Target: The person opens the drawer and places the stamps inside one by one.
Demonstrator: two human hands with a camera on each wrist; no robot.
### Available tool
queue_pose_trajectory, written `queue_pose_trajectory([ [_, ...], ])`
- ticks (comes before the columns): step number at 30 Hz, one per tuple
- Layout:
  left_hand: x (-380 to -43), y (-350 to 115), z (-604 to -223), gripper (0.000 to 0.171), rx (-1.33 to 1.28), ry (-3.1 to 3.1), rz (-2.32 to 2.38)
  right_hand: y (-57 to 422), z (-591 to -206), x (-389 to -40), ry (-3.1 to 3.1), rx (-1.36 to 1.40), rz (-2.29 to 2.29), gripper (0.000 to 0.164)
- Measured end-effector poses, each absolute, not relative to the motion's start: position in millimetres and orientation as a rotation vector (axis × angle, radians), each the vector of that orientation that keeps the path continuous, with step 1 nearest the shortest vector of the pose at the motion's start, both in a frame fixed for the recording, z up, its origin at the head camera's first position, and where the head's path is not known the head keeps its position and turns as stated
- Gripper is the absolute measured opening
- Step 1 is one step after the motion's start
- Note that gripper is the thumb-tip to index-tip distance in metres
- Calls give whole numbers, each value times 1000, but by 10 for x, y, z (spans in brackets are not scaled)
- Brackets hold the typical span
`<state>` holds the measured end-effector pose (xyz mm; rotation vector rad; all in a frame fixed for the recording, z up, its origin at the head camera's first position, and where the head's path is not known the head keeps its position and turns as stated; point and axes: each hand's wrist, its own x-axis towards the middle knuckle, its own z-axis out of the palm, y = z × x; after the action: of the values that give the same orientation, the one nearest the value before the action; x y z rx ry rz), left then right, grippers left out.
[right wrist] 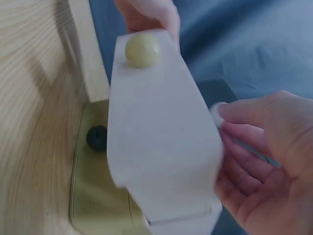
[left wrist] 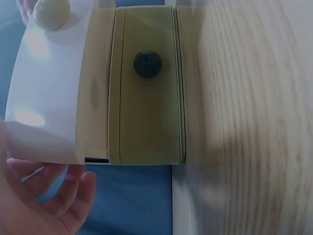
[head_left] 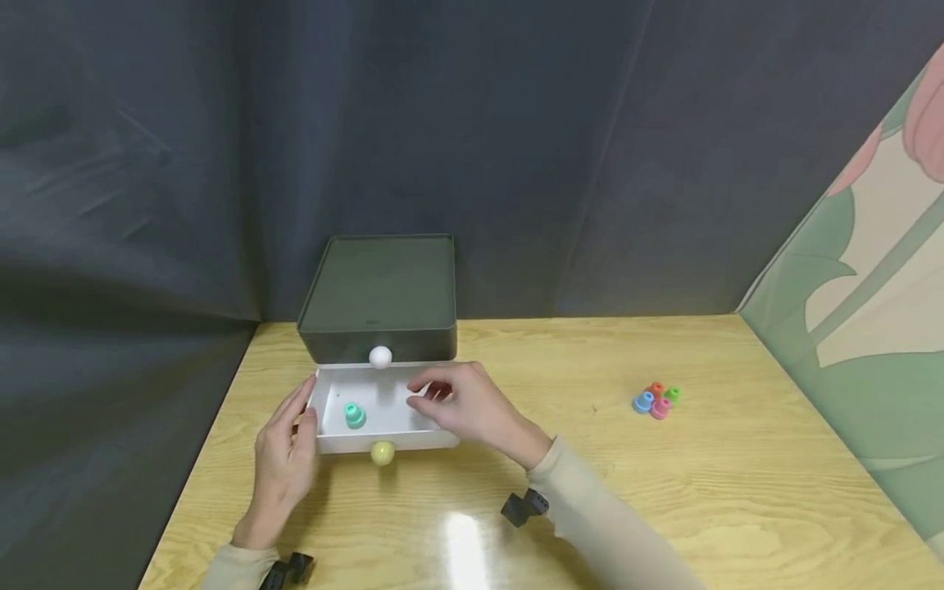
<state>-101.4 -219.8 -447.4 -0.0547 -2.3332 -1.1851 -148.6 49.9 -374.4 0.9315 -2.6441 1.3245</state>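
A small drawer chest [head_left: 379,283] has its white drawer [head_left: 424,442] pulled out. Inside that drawer stands a small teal stepped peg [head_left: 355,415], wide at the bottom and narrow on top. My left hand [head_left: 286,451] rests along the drawer's left side, fingers fairly straight. Over the drawer's right half is my right hand [head_left: 472,406], thumb and fingertips bent but apart, with nothing visible between them. A yellow knob [head_left: 383,453] sits on the drawer front. In the right wrist view, the white knob [right wrist: 217,114] shows partly behind the right fingers.
Several similar pegs in blue [head_left: 643,401], pink [head_left: 660,408], red and green cluster on the wooden table [head_left: 560,360] to the right. Below the pulled-out drawer, an olive drawer [left wrist: 146,112] with a dark knob [left wrist: 147,63] is closed. Dark curtain [head_left: 516,164] hangs behind.
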Motion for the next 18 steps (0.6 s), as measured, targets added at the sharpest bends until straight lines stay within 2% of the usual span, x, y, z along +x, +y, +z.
queue_pose_trajectory([
  [6,-981,-2264,-4437,47,-41,-2371,-1188,820,-3797,-1378,-2472,730,1479,12],
  [13,-962,-2305,-4421,47,-46,-2373,-1185,1043,-3986,-1313,-2448,513,1480,13],
  [18,-996,-2248,-4446,47,-86,-2376,-1219,1406,-4154,-1270,-2474,391,1405,16],
])
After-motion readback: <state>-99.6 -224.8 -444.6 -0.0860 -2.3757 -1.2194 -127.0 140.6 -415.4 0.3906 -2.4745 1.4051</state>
